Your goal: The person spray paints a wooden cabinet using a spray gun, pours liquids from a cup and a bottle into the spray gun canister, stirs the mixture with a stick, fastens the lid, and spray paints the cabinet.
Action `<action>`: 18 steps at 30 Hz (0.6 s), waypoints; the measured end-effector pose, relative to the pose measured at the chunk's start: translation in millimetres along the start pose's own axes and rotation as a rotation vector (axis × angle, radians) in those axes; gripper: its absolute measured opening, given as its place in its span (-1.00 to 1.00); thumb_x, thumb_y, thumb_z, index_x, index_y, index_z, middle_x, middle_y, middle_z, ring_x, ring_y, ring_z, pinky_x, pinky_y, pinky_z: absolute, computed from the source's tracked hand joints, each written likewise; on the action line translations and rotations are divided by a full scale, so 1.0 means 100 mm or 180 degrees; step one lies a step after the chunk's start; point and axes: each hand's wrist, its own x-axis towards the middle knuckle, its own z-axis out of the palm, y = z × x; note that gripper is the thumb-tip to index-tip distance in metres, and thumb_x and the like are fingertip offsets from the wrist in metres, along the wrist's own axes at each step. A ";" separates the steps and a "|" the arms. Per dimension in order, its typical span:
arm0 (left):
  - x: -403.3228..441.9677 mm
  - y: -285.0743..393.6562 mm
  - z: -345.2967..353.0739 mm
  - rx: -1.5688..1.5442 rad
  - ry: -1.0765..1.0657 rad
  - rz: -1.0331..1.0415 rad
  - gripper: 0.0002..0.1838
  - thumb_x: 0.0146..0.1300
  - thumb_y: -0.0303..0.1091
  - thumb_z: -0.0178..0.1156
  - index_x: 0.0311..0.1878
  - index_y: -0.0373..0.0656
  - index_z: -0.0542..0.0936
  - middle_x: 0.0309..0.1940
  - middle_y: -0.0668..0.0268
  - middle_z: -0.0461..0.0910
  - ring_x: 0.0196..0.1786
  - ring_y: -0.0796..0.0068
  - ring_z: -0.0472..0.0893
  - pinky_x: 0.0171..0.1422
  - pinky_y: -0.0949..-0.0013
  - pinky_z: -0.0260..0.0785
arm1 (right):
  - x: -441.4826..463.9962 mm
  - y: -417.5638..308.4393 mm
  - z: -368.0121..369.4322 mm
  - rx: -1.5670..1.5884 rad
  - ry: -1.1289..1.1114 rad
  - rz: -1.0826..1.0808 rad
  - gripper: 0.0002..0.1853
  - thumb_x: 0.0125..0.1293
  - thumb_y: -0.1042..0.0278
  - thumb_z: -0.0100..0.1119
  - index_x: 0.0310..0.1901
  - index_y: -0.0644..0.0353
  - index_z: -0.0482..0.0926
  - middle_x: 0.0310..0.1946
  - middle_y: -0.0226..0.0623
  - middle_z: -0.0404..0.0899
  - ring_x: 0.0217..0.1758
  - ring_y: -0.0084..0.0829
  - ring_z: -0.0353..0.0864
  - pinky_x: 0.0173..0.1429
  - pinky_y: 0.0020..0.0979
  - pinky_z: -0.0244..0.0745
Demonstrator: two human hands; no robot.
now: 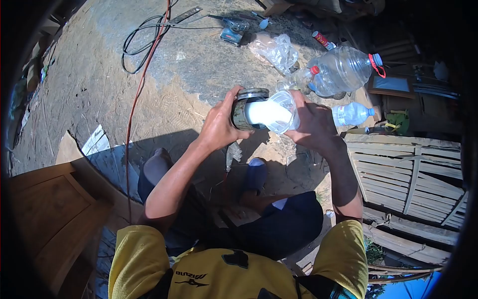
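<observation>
The left hand [219, 122] is gripping a dark can [239, 113] above the ground [172, 102] while the right hand [314, 123] is clasping a clear plastic cup [285, 125] beside the can's mouth, seemingly transferring white material [263, 112] between them, the next move calling for keeping both openings aligned.

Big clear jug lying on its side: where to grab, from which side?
Probably hook the red handle from the person's right. The big jug lies with its blue cap pointing that way and the handle looping out beside it; the round jug itself looks too broad to span.
</observation>
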 end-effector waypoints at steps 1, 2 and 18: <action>0.00 0.00 0.00 -0.0001 -0.0006 0.0013 0.24 -0.19 -0.29 0.74 0.57 -0.10 0.18 0.17 -0.16 0.66 0.23 -0.30 0.65 0.31 -0.08 0.55 | -0.01 0.00 -0.01 0.0019 0.0019 -0.0016 0.04 0.01 0.10 0.66 0.49 0.16 0.27 0.17 0.03 0.66 0.10 0.08 0.76 0.13 0.01 0.65; 0.00 0.00 0.01 -0.0004 -0.0022 0.0019 0.24 -0.19 -0.29 0.74 0.57 -0.10 0.18 0.17 -0.16 0.66 0.23 -0.30 0.65 0.31 -0.08 0.55 | -0.01 0.00 -0.02 0.0037 0.0040 -0.0030 0.03 0.01 0.10 0.66 0.49 0.16 0.27 0.16 0.04 0.66 0.10 0.07 0.76 0.14 0.01 0.64; 0.01 -0.06 0.03 -0.0191 -0.0298 -0.0289 0.35 -0.16 -0.15 0.77 0.66 -0.11 0.10 0.27 -0.13 0.65 0.37 -0.07 0.65 0.49 0.01 0.50 | -0.13 0.26 0.57 0.2013 0.0061 0.0676 -0.13 0.10 0.22 0.69 0.37 0.24 0.38 0.11 -0.03 0.70 0.09 -0.12 0.79 0.16 -0.16 0.68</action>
